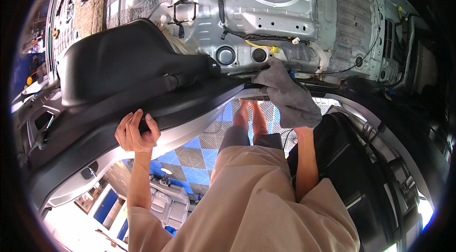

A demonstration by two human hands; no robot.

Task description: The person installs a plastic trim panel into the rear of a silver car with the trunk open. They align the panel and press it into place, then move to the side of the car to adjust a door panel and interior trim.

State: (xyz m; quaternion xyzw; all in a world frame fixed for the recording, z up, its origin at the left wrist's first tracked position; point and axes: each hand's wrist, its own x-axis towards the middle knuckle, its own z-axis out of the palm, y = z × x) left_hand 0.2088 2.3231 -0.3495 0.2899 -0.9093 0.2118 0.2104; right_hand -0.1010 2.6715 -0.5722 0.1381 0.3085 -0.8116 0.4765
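My left hand (136,133) grips the lower edge of a large black plastic trim panel (123,69) at the opening of a stripped car body. A grey cloth (290,96) covers my right hand, whose wrist shows just below the cloth; the hand presses the cloth against the black door-sill edge (237,86). Beyond the sill lies the bare silver metal floor (266,10) of the car, with black round plugs (225,55) and a yellow-tipped wire harness (259,43) close to the cloth.
Below me is a blue and grey checkered tile floor (197,154), with bare feet (250,114) on it. A grey car seat (168,202) stands at the lower left. Black trim and a silver door frame (380,157) curve down the right. Felt padding (351,10) lines the car floor's right.
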